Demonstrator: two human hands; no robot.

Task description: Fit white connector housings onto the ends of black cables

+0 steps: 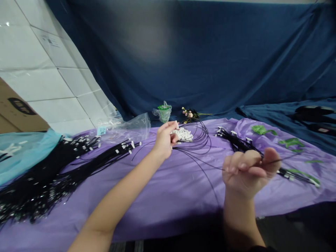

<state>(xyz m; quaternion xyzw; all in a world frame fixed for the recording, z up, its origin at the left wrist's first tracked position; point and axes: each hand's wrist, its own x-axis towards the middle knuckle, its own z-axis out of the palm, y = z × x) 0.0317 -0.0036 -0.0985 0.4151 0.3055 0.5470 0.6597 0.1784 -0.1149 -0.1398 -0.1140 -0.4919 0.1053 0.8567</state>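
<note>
My left hand (164, 141) is closed over the middle of the table, with thin black cords (203, 140) looping out from it to the right. A small white piece (176, 125) shows at its fingertips. Just behind it lies a pile of small white plastic pieces (185, 134). My right hand (248, 171), slightly blurred, is raised at the right with its fingers curled round a single black cord (286, 158). Part of that cord reaches back toward my left hand; its end past my right thumb is smeared.
Bundles of black cords with white tips (78, 168) cover the left of the purple sheet (157, 196). Another bundle (231, 140) lies behind my right hand, beside green leaves (291, 142). Further back are a clear bag (131, 129), a wrapped green cup (165, 112) and artificial flowers (190, 113).
</note>
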